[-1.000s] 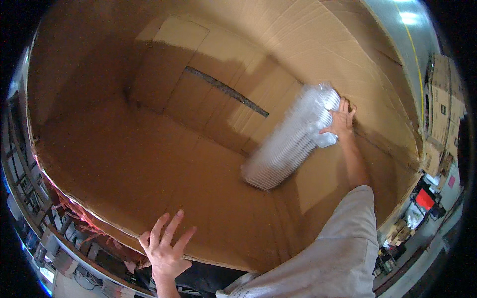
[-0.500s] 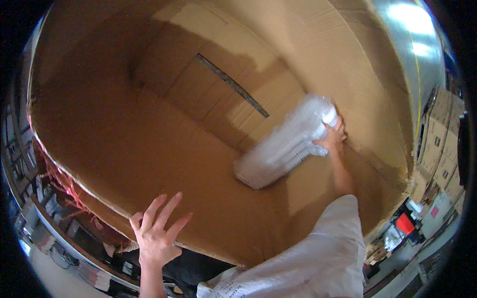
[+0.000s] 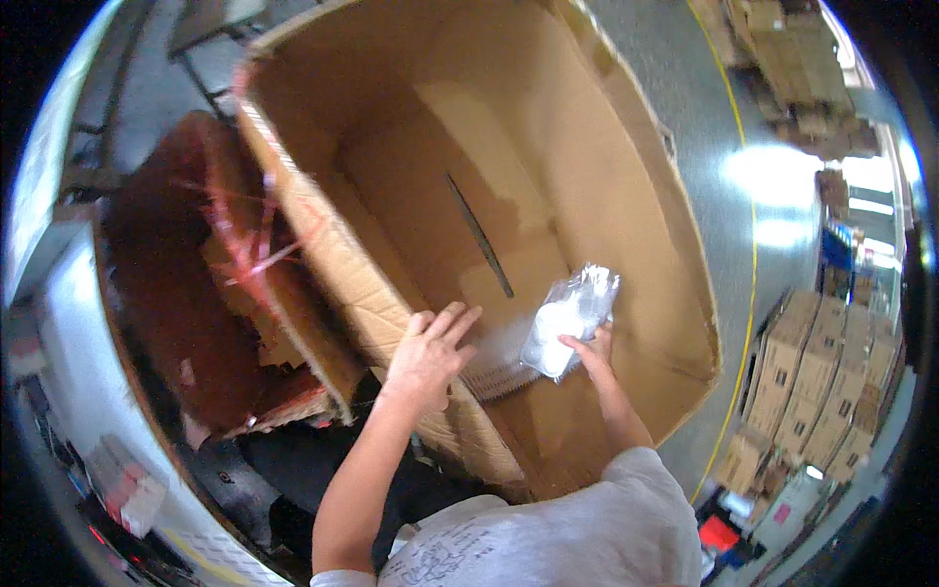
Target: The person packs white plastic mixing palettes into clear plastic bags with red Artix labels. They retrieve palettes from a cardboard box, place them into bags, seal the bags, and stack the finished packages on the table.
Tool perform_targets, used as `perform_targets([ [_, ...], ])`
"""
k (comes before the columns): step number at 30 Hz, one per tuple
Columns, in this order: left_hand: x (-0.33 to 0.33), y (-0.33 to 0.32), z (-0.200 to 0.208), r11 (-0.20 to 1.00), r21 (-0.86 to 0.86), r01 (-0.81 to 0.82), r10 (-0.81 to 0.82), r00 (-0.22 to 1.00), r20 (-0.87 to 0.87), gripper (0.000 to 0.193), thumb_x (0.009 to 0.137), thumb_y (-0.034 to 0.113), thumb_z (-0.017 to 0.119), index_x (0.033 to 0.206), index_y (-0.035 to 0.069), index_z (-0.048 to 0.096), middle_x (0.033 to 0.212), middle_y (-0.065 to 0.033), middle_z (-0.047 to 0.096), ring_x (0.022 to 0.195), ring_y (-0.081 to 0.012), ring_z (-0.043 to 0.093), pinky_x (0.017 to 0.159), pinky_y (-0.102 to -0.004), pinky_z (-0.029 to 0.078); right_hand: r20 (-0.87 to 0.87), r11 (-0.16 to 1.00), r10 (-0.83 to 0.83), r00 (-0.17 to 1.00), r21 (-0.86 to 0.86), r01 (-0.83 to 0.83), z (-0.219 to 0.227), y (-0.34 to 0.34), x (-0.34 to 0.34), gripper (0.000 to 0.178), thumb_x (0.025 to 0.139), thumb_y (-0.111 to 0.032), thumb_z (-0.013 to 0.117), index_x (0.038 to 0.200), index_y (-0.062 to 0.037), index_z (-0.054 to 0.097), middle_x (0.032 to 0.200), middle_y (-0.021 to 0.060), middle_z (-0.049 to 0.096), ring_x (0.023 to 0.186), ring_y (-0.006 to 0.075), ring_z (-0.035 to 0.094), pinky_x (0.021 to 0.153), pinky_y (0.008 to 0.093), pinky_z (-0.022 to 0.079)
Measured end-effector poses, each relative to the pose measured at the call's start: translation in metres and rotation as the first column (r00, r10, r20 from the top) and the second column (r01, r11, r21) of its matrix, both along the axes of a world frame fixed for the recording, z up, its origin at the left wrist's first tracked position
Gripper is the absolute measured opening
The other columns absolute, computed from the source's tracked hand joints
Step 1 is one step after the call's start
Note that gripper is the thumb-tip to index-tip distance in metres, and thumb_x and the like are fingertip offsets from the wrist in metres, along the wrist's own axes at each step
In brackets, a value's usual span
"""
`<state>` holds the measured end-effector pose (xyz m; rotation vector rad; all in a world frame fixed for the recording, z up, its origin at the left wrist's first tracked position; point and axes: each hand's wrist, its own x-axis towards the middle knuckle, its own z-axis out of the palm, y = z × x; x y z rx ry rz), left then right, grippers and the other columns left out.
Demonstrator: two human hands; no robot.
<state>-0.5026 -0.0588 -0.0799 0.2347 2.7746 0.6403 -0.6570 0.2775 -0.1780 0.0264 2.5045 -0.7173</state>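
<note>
Cardboard walls (image 3: 626,186) surround a wrapped stack (image 3: 550,338) slanting lengthwise up-right.

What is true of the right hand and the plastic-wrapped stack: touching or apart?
Touching: the head view shows the right hand, thumb laid across the plastic-wrapped stack.

The large cardboard box (image 3: 626,196) is tan-brown, paler on its sunlit-looking patches and deeper brown in shadow, with a dark grey, nearly black strip (image 3: 480,236) across its bottom. The plastic-wrapped stack (image 3: 559,328) is clear and silvery, white at its near end, finely ribbed along its blurred side. The shirt (image 3: 567,528) is light grey with dark line printing. Pinkish-red strings (image 3: 252,272) cross a dark reddish-brown second box (image 3: 156,215). The grey floor (image 3: 699,166) carries a yellow stripe (image 3: 752,245); stacked cartons (image 3: 802,377) are tan with small dark marks.
</note>
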Motion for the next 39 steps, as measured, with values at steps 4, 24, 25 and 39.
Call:
perform_targets([
  [4, 0.04, -0.01, 0.014, 0.991, 0.111, -0.071, 0.079, 0.994, -0.07, 0.047, 0.065, 0.026, 0.074, 0.11, 0.019, 0.063, 0.141, -0.0081, 0.037, 0.13, -0.0268, 0.033, 0.104, -0.0404, 0.029, -0.272, 0.707, 0.175, 0.946, -0.634, -0.313, 0.139, -0.08, -0.006, 0.075, 0.051, -0.02, 0.083, 0.117, 0.0017, 0.055, 0.106, 0.0121, 0.062, 0.1, 0.0198, 0.058, 0.088, 0.035, 0.046],
  [24, 0.511, 0.138, 0.061, -0.494, 0.7, 0.516, 0.858, 0.421, 0.295, 0.074, 0.073, 0.035, 0.066, 0.134, 0.004, 0.038, 0.126, -0.0107, 0.047, 0.114, -0.0222, 0.046, 0.092, -0.0356, 0.039, 0.024, -0.384, 0.786, -0.618, -0.765, -0.518, 0.278, -0.313, 0.538, 0.059, 0.05, -0.012, 0.077, 0.105, 0.0001, 0.06, 0.096, 0.0087, 0.064, 0.091, 0.0166, 0.06, 0.081, 0.0296, 0.047],
  [25, 0.519, 0.145, 0.059, -0.492, 0.679, 0.545, 0.866, 0.386, 0.318, 0.073, 0.072, 0.034, 0.066, 0.133, 0.004, 0.039, 0.125, -0.0105, 0.048, 0.113, -0.022, 0.046, 0.091, -0.0353, 0.039, 0.059, -0.409, 0.734, -0.676, -0.756, -0.511, 0.281, -0.318, 0.541, 0.058, 0.05, -0.012, 0.076, 0.105, 0.0, 0.061, 0.096, 0.0085, 0.064, 0.091, 0.0165, 0.06, 0.08, 0.0294, 0.047],
  [39, 0.541, 0.17, 0.023, -0.05, 0.529, 0.847, 0.828, -0.261, 0.497, 0.069, 0.064, 0.015, 0.072, 0.127, 0.003, 0.045, 0.109, -0.0082, 0.057, 0.096, -0.0194, 0.056, 0.08, -0.0317, 0.046, 0.019, -0.64, 0.768, -0.64, 0.033, -0.767, 0.271, -0.379, 0.567, 0.051, 0.069, -0.022, 0.071, 0.11, 0.0037, 0.055, 0.103, 0.0198, 0.058, 0.097, 0.0354, 0.053, 0.089, 0.0451, 0.039],
])
